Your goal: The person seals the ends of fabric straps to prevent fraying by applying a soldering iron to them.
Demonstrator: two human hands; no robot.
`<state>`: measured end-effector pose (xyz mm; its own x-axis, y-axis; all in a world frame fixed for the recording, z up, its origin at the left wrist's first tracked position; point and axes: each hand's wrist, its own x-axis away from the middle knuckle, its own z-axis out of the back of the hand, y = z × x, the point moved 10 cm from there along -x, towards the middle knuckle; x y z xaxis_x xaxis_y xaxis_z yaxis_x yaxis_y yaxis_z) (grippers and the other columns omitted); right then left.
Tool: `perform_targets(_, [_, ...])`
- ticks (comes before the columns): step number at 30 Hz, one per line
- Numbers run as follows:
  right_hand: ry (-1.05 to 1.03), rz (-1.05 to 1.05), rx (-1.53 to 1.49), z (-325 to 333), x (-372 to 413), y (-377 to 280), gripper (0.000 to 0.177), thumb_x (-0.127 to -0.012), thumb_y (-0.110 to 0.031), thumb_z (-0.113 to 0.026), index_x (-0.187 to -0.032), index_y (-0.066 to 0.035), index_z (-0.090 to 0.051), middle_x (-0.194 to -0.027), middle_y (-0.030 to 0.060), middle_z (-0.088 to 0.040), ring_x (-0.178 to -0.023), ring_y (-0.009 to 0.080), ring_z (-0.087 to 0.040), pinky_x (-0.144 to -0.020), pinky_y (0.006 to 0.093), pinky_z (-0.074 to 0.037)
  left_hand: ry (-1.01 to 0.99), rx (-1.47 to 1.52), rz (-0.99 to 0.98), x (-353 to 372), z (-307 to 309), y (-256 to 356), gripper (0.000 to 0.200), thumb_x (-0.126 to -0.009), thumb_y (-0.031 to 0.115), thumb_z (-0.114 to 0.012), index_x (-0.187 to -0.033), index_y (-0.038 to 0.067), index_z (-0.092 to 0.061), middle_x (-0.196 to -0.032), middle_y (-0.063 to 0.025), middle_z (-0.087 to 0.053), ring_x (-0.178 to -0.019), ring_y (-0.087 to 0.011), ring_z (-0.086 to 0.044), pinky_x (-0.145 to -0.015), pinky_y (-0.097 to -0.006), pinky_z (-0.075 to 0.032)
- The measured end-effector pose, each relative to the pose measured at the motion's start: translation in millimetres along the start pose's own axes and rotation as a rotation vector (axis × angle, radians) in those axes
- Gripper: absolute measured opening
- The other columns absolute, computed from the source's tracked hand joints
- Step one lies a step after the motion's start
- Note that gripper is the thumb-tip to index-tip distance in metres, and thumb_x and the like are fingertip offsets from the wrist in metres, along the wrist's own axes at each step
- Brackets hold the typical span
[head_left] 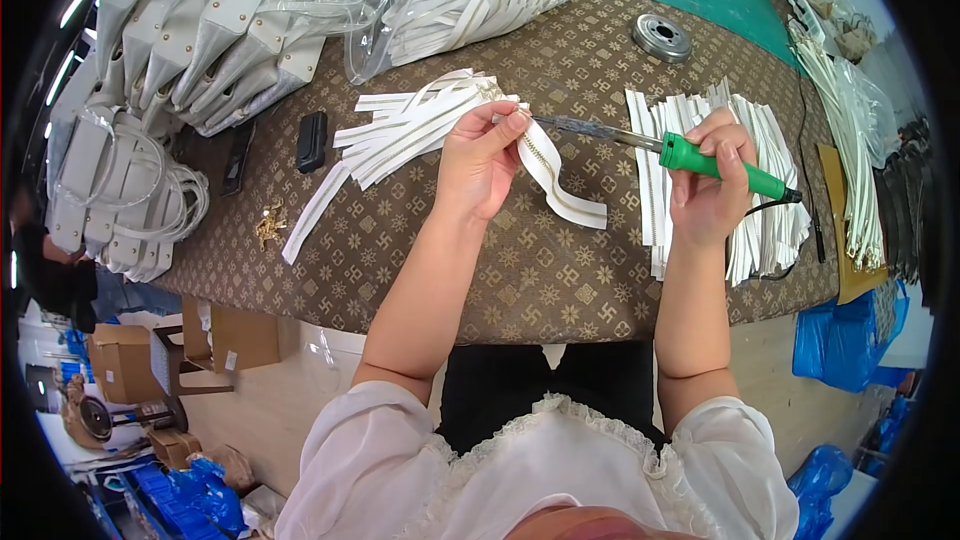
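One white zipper strip (pixel 545 172), metal-toothed, curls over brown patterned cloth (pixel 570 280). Your left hand (pixel 483 155) pinches its end, fingertips closed; right hand (pixel 713 180) wraps one green-handled soldering iron (pixel 688 154). Two zipper piles (pixel 400 135) flank.

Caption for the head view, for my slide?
Left hand pinching a white zipper strip, right hand steadying a green-handled iron against it.

Left hand (pixel 487 155) pinching 1 zipper strip (pixel 552 178) — right hand (pixel 714 180), green-handled iron (pixel 720 163)
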<state>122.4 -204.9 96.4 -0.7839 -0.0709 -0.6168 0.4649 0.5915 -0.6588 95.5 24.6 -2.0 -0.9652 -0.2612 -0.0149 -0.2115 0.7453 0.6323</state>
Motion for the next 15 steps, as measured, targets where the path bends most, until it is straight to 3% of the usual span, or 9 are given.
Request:
perform_targets(8, [-0.020,0.026,0.025,2.5,-1.1,0.9,0.026,-0.087,-0.023,-0.049,-0.072,-0.002,-0.044,-0.080,0.0109,-0.046,-0.034,0.0073,-0.030,-0.028,0.0173,-0.027,-0.034,-0.107,-0.074,-1.9,-4.0,5.2,0.016,-0.079,-0.001,-0.064,-0.094,0.002,-0.058,-0.085,-0.0067,-0.062,-0.077,-0.0133,-0.060,-0.066,-0.0242,-0.049])
perform_targets(12, [-0.028,0.063,-0.005,6.6,-3.5,-3.8,0.023,-0.087,-0.021,-0.048,-0.073,-0.002,-0.046,-0.082,0.0111,-0.048,-0.041,0.0084,-0.038,-0.030,0.0171,-0.028,0.006,-0.215,-0.176,-3.7,-1.0,14.4,0.020,-0.080,-0.002,-0.062,-0.098,0.002,-0.055,-0.084,-0.0052,-0.060,-0.076,-0.0113,-0.058,-0.066,-0.0217,-0.047])
perform_targets(15, [0.112,0.055,-0.014,19.1,-4.2,-4.3,0.015,-0.087,-0.015,-0.049,-0.079,-0.003,-0.051,-0.087,0.0110,-0.052,-0.052,0.0117,-0.048,-0.040,0.0203,-0.037,0.054,-0.203,-0.166,-4.7,2.1,14.3,0.025,-0.079,-0.004,-0.063,-0.102,0.001,-0.053,-0.083,-0.0039,-0.058,-0.073,-0.0094,-0.056,-0.065,-0.0206,-0.047])
